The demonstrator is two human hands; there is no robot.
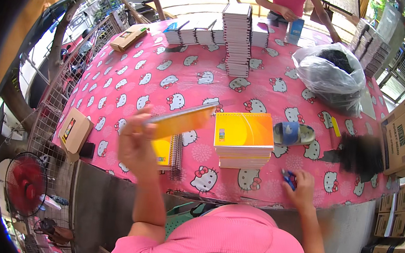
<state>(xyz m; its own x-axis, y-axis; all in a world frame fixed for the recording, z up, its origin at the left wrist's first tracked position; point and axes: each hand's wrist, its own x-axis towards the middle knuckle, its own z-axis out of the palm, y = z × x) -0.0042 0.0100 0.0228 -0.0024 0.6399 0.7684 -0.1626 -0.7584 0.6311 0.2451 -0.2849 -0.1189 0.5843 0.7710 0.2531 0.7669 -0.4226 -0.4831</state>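
Head view. Left hand raised left of centre, fingers closed on one end of an orange-yellow notebook; notebook tilted, held above the table, somewhat blurred. Right hand low, right of centre, fingers curled round a small blue hand tool; exact type unclear, tip pointing toward upper left.

Between the hands, near centre: a stack of yellow notebooks, top cover showing orange curves. Below the raised notebook, more yellow notebooks with dark spiral binding along their right side, partly hidden by the left hand. Just right of the central stack, a blue slipper. Farther right, a dark blurred bundle, make-up unclear, near an open cardboard carton at the right of the frame.

Upper centre: tall notebook stack, lower rows beside it. Upper right: clear plastic bag with black contents; behind it a co-worker in pink, one hand at a blue-covered booklet. Pink cat-print tablecloth under everything. Red fan, lower left.
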